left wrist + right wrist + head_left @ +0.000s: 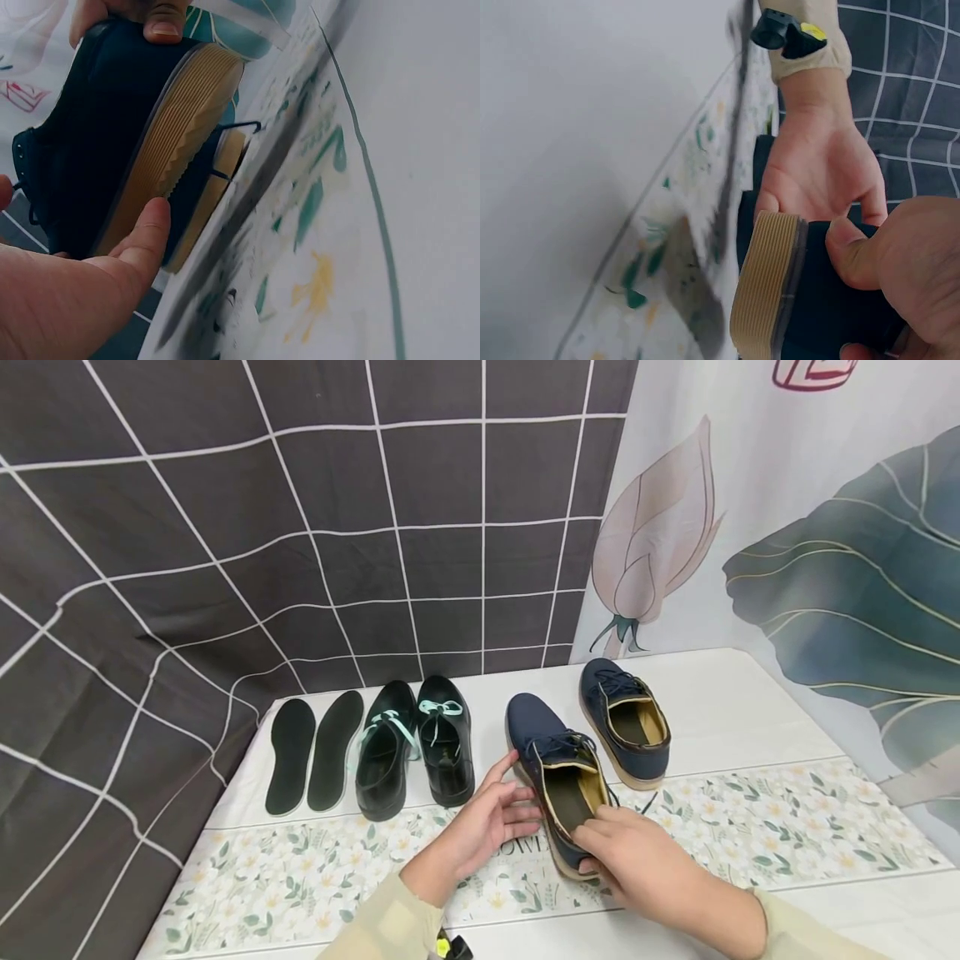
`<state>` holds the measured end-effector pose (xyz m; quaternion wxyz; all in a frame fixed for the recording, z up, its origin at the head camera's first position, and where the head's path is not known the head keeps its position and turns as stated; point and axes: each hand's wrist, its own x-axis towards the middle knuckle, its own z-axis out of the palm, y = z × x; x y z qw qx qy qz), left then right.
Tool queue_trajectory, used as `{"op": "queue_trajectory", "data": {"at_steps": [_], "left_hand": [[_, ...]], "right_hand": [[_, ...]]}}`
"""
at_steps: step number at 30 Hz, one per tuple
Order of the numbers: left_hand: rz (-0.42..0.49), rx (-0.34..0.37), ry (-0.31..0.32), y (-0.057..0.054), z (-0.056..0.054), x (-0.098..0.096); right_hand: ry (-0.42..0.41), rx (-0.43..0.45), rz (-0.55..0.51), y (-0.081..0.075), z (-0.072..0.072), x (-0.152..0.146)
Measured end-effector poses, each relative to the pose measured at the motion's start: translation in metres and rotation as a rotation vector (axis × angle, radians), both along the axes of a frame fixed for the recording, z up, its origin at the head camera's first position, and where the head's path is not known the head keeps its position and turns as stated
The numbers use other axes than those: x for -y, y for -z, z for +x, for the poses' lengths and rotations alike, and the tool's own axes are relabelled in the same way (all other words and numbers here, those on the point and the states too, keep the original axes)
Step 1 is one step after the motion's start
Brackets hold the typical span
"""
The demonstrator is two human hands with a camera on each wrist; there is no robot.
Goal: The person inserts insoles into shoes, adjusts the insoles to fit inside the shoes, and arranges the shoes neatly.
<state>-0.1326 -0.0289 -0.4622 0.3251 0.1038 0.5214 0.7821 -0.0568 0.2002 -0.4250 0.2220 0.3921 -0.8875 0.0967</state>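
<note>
A navy lace-up shoe [536, 722] with a tan sole is in front of me, toe pointing away. My right hand [645, 864] grips its heel, thumb on the outer back and fingers over the collar. Against the shoe's left side is my left hand [487, 827], fingers loosely extended. In the left wrist view a fingertip of that hand touches the ribbed sole [187, 112], and the heel looks lifted off the cloth. The matching navy shoe [643, 766] stands to the right, its tan lining showing.
To the left lie two dark insoles [291, 756], side by side. Beside them stand two black shoes [382, 768] with mint laces. A floral strip [300, 868] crosses the white table covering [720, 710]. Behind hangs a dark grid-patterned cloth [442, 560].
</note>
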Motion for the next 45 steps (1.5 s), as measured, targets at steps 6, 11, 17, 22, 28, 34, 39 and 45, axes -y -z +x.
{"op": "queue_trajectory", "data": {"at_steps": [6,11,17,22,28,34,39,45], "left_hand": [[0.091,-0.043,0.044,-0.016,0.005,-0.002],[0.171,-0.083,0.060,-0.028,0.008,-0.006],[0.187,-0.114,0.077,-0.035,0.011,-0.007],[0.146,-0.118,0.095,-0.033,0.011,-0.003],[0.104,-0.110,0.118,-0.029,0.012,0.003],[0.062,-0.130,0.128,-0.024,0.012,0.012],[0.048,-0.123,0.121,-0.019,0.012,0.018],[0.024,-0.117,0.120,-0.015,0.012,0.025]], "right_hand": [[-0.003,-0.028,-0.014,-0.021,0.008,-0.010],[-0.014,-0.066,-0.037,-0.037,0.013,-0.021],[-0.019,-0.099,-0.010,-0.049,0.017,-0.035],[-0.009,-0.109,-0.016,-0.052,0.015,-0.051],[0.044,-0.156,-0.019,-0.057,0.004,-0.078],[0.116,-0.166,-0.009,-0.057,-0.010,-0.107],[0.160,-0.148,-0.001,-0.052,-0.020,-0.128],[0.218,-0.139,0.014,-0.047,-0.026,-0.146]]}}
